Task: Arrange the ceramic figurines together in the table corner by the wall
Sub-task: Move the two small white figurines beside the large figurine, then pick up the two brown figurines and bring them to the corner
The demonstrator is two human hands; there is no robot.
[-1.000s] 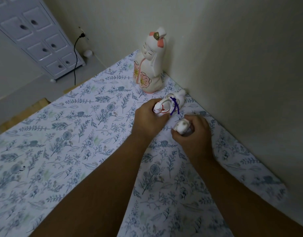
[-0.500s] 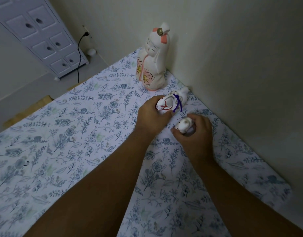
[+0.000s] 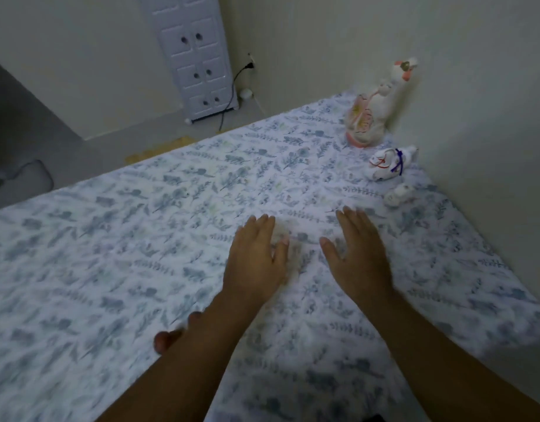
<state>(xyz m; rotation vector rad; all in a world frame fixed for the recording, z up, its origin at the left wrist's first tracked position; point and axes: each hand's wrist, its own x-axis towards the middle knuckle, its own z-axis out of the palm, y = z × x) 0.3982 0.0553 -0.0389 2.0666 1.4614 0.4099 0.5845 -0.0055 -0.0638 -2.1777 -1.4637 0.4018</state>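
Three ceramic figurines stand along the wall at the table's far right corner. The tall white-and-pink doll figurine [image 3: 373,111] is upright nearest the corner. In front of it lies a white animal figurine [image 3: 389,164] with red lines and a purple cord. A small white figurine [image 3: 398,194] sits closest to me. My left hand [image 3: 256,257] and my right hand [image 3: 358,254] hover flat over the floral tablecloth [image 3: 140,239], fingers spread, holding nothing, well short of the figurines.
A small reddish-brown round object [image 3: 165,341] peeks out by my left forearm. Walls border the table on the right and behind. A white drawer cabinet [image 3: 198,56] and a black cable [image 3: 232,89] plugged into a socket stand on the floor beyond the table.
Both hands have let go of the two small figurines and pulled back toward me, opening flat. The view has swung left and the frame is motion-blurred.
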